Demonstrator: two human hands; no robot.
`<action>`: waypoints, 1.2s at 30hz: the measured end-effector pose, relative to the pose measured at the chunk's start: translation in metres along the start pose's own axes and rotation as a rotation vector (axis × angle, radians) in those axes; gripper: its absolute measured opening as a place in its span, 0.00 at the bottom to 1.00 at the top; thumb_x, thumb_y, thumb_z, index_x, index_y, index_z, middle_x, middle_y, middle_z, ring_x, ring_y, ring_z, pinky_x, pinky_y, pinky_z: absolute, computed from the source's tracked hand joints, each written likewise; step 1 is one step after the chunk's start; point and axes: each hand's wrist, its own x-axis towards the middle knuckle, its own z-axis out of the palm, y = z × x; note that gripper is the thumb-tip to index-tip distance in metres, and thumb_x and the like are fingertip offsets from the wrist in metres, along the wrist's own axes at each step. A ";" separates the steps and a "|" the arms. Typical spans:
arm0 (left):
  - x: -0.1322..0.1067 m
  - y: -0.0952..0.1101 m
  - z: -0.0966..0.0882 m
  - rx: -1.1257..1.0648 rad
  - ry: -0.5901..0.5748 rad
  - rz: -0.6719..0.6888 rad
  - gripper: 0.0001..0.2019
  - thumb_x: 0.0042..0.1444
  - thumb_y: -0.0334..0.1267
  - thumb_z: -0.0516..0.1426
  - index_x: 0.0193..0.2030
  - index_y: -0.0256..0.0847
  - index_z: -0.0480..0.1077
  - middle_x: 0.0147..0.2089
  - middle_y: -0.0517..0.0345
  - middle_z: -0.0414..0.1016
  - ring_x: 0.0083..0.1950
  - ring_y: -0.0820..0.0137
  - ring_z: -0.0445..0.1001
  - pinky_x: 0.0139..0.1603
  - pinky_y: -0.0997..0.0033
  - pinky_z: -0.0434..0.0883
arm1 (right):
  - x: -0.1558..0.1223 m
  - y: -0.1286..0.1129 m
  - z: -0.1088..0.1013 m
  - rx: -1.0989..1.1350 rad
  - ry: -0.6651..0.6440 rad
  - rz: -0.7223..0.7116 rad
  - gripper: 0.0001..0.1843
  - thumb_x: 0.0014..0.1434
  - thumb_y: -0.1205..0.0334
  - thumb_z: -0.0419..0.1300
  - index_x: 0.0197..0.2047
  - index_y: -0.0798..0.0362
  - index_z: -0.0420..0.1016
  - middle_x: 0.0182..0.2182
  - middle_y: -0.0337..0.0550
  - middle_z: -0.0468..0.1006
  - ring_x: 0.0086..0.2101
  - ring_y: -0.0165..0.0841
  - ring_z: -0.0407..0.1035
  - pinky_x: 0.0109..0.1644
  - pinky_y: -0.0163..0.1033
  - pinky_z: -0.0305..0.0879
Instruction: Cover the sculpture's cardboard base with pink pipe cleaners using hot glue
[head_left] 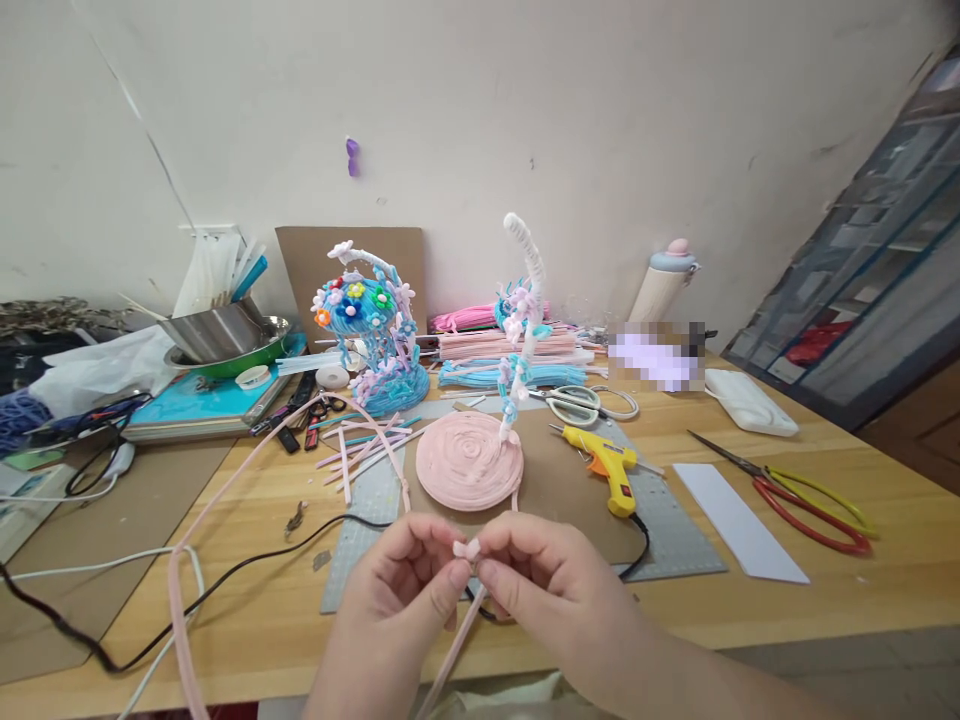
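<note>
Between my fingertips is a small bent piece of pale pink pipe cleaner (466, 549). My left hand (409, 590) pinches one side of it and my right hand (544, 585) pinches the other. A pink fuzzy strand (459, 640) hangs below my hands; whether it joins the pinched piece is hidden. Just beyond lies a round coiled pink base (457, 465), with a white curved stem (534, 270) carrying blue and lilac flowers rising at its right edge. A long pink strand (225, 470) loops out to the left.
A yellow glue gun (619, 470) rests on the grey cutting mat (675, 545), its black cord trailing. To the right are a white card (739, 520) and red-and-yellow-handled scissors (799, 505). A blue flowered pipe-cleaner piece (367, 310) stands behind, near bundled stems (510, 375).
</note>
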 end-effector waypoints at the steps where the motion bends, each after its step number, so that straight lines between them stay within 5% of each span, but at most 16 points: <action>1: 0.000 0.000 0.001 0.009 0.008 0.000 0.18 0.40 0.50 0.75 0.28 0.40 0.78 0.25 0.63 0.75 0.22 0.81 0.64 0.21 0.84 0.62 | 0.000 0.000 0.000 0.002 -0.004 0.000 0.16 0.60 0.46 0.65 0.33 0.52 0.77 0.22 0.33 0.66 0.25 0.28 0.59 0.29 0.33 0.57; 5: 0.000 -0.003 -0.001 -0.009 -0.005 -0.001 0.18 0.41 0.48 0.75 0.27 0.40 0.76 0.25 0.62 0.76 0.23 0.80 0.67 0.22 0.85 0.63 | 0.001 0.001 0.000 -0.018 -0.002 0.035 0.22 0.59 0.39 0.64 0.33 0.52 0.74 0.21 0.33 0.66 0.24 0.28 0.57 0.28 0.34 0.54; 10: -0.003 -0.011 -0.009 -0.006 -0.175 0.021 0.08 0.57 0.43 0.68 0.35 0.44 0.77 0.33 0.61 0.79 0.33 0.76 0.76 0.34 0.81 0.73 | 0.002 0.001 -0.002 -0.038 0.001 0.053 0.26 0.59 0.34 0.61 0.30 0.52 0.71 0.20 0.33 0.65 0.22 0.27 0.55 0.25 0.33 0.51; 13: -0.005 -0.015 -0.012 0.071 -0.177 0.107 0.03 0.61 0.41 0.65 0.39 0.46 0.77 0.38 0.60 0.77 0.38 0.73 0.77 0.40 0.78 0.76 | 0.001 0.002 -0.003 -0.020 0.015 0.073 0.28 0.59 0.33 0.61 0.29 0.51 0.70 0.20 0.33 0.67 0.20 0.25 0.54 0.22 0.32 0.49; 18: -0.004 -0.018 -0.013 0.358 -0.143 0.473 0.05 0.64 0.32 0.60 0.40 0.47 0.76 0.38 0.59 0.73 0.40 0.72 0.76 0.40 0.76 0.76 | 0.003 0.000 -0.004 0.100 -0.016 0.149 0.30 0.53 0.31 0.64 0.26 0.51 0.68 0.16 0.31 0.65 0.17 0.23 0.52 0.19 0.31 0.46; 22: -0.003 -0.016 -0.016 0.675 -0.233 0.823 0.13 0.62 0.20 0.54 0.45 0.43 0.72 0.39 0.57 0.75 0.39 0.74 0.77 0.39 0.79 0.75 | 0.005 -0.003 -0.005 0.238 -0.042 0.247 0.28 0.50 0.35 0.69 0.25 0.51 0.68 0.14 0.29 0.65 0.15 0.21 0.48 0.17 0.30 0.41; 29: -0.004 -0.012 -0.021 1.264 -0.180 1.253 0.12 0.67 0.25 0.49 0.49 0.33 0.73 0.41 0.45 0.80 0.40 0.65 0.79 0.41 0.70 0.76 | 0.005 0.003 -0.003 0.374 0.028 0.344 0.25 0.50 0.39 0.70 0.26 0.52 0.68 0.13 0.30 0.67 0.13 0.19 0.49 0.15 0.28 0.39; 32: -0.006 -0.013 -0.023 1.279 -0.180 1.204 0.12 0.68 0.26 0.48 0.49 0.35 0.72 0.42 0.47 0.79 0.41 0.66 0.79 0.41 0.71 0.76 | 0.003 0.004 -0.004 0.315 -0.010 0.334 0.28 0.47 0.37 0.72 0.28 0.53 0.68 0.16 0.29 0.69 0.14 0.18 0.51 0.16 0.27 0.43; 36: -0.006 -0.007 -0.022 0.979 -0.282 0.844 0.12 0.66 0.24 0.50 0.47 0.43 0.68 0.40 0.57 0.75 0.40 0.74 0.77 0.41 0.79 0.75 | 0.001 0.001 -0.007 0.198 -0.109 0.321 0.31 0.45 0.33 0.71 0.29 0.52 0.67 0.15 0.26 0.67 0.12 0.19 0.51 0.15 0.27 0.46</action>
